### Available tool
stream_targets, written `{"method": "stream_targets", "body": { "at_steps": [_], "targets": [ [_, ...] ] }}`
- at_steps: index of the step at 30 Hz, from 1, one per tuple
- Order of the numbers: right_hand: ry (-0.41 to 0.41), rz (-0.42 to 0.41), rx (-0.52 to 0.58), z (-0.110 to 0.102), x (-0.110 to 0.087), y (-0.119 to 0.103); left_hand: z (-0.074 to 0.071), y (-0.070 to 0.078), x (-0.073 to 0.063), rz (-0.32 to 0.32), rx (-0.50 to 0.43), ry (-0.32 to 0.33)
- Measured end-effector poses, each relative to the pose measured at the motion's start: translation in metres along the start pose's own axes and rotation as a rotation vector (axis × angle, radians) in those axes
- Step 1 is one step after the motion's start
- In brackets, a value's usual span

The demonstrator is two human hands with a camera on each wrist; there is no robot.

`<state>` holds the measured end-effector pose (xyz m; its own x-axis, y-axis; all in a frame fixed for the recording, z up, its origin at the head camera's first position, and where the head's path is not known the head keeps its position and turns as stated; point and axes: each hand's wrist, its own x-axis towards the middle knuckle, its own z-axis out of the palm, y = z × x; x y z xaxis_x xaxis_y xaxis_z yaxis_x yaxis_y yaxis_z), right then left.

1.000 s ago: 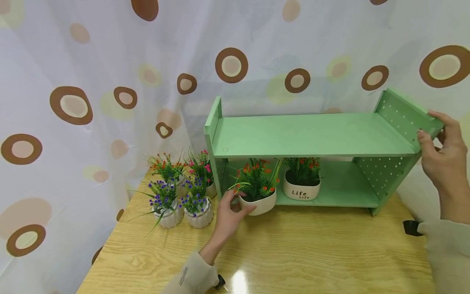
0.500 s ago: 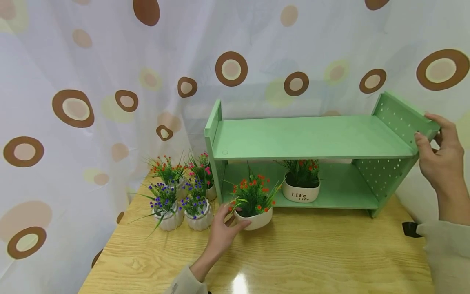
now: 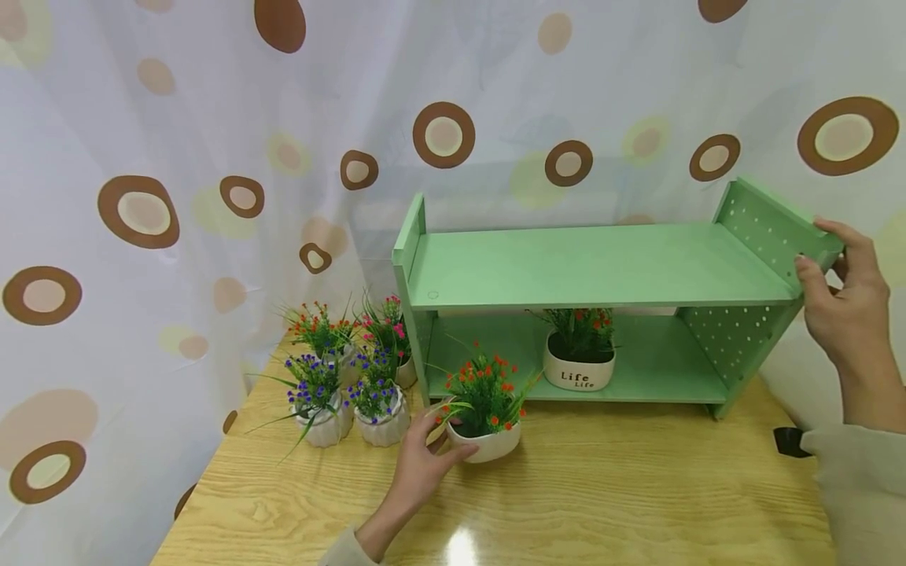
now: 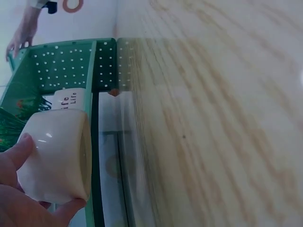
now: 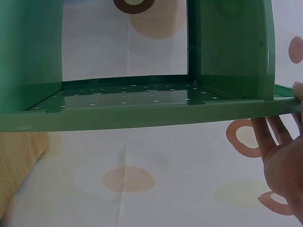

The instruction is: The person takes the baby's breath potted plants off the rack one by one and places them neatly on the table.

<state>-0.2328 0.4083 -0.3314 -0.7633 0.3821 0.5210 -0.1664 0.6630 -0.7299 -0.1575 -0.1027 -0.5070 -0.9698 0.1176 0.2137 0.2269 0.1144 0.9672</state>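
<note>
My left hand (image 3: 416,468) grips the left end of a white oval flowerpot (image 3: 493,448) with red artificial flowers, thumb on the near side. The pot is in front of the lower board of a green two-tier shelf (image 3: 602,263). In the left wrist view, the pot's smooth wall (image 4: 54,156) shows between thumb and fingers. At the far right, my right hand (image 3: 852,306) holds the top front corner of the shelf's perforated side panel (image 3: 764,228). In the right wrist view, some fingers (image 5: 265,137) reach behind that panel's edge.
A second white pot (image 3: 579,371) marked "Life" stands on the lower board with red flowers. Left of the shelf, several small potted plants with purple, red and pink flowers cluster, including a purple one (image 3: 318,420). A patterned curtain (image 3: 283,118) hangs behind the wooden table (image 3: 602,487).
My left hand has drawn the flowerpot away from the lower board, toward me and slightly left. The right hand keeps its hold on the side panel.
</note>
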Motion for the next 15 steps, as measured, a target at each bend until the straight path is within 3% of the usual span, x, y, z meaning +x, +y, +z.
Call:
{"method": "stream_targets", "body": {
  "at_steps": [15],
  "targets": [
    [0.003, -0.004, -0.009, 0.000, 0.000, 0.001, -0.001, -0.012, -0.006, -0.023, 0.021, -0.047]
  ]
}}
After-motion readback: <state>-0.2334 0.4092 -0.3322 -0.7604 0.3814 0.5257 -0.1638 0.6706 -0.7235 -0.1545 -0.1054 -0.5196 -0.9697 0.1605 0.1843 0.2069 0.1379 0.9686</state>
